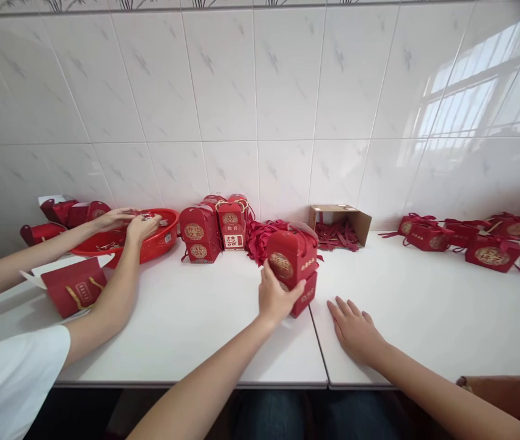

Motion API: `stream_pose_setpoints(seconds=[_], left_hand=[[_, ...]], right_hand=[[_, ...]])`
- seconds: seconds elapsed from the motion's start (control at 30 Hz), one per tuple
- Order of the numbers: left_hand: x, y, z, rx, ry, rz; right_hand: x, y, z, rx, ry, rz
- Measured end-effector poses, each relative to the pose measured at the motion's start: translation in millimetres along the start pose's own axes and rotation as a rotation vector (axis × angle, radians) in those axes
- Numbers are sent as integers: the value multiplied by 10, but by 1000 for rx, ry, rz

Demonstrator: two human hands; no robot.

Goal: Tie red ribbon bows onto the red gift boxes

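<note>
My left hand (pixel 278 294) is wrapped round a red gift box (pixel 292 260) with gold print, near the seam between the two table tops. The box looks like two small boxes stacked one on the other; its far side is hidden. Flat on the white table to the right lies my right hand (pixel 355 330), fingers spread, holding nothing. Behind the held box sits a heap of red ribbons (pixel 260 243). More red ribbons (pixel 340 234) lie in a cardboard box (pixel 364 227) tipped on its side against the wall.
Several red boxes (pixel 200 235) stand left of the ribbon heap. A co-worker's hands (pixel 143 225) reach into a red plastic basket (pixel 161 244), near an open red box (pixel 74 284). Ribbon-tied boxes (pixel 493 253) line the right side. A brown carton (pixel 511 397) is at the lower right.
</note>
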State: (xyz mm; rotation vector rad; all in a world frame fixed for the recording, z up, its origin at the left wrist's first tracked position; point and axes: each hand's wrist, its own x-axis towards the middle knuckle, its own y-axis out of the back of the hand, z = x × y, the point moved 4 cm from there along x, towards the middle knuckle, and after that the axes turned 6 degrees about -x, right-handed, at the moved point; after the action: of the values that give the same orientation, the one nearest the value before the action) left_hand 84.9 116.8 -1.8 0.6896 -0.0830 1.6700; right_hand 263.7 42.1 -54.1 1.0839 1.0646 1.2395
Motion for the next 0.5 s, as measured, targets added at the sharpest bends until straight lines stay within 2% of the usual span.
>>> stream_pose_setpoints(seconds=[0.1,0.17,0.23,0.3,0.37,0.43,0.5], left_hand=[[-83,-193,166,-211,16,-28],[-12,-128,221,-303,0,-3],[134,78,188,-305,-27,64],[296,363,50,-225,-45,123],[415,650,-175,-80,-35,134],[459,849,-457,194,38,11],[430,951,-696,410,46,-156]], right_hand=[[8,-4,21,25,-6,5],[17,-10,26,50,-8,8],[20,-16,21,70,-5,10],[11,-21,9,74,-2,13],[-2,-12,8,72,-1,18],[9,26,38,85,18,22],[85,91,108,142,66,-7]])
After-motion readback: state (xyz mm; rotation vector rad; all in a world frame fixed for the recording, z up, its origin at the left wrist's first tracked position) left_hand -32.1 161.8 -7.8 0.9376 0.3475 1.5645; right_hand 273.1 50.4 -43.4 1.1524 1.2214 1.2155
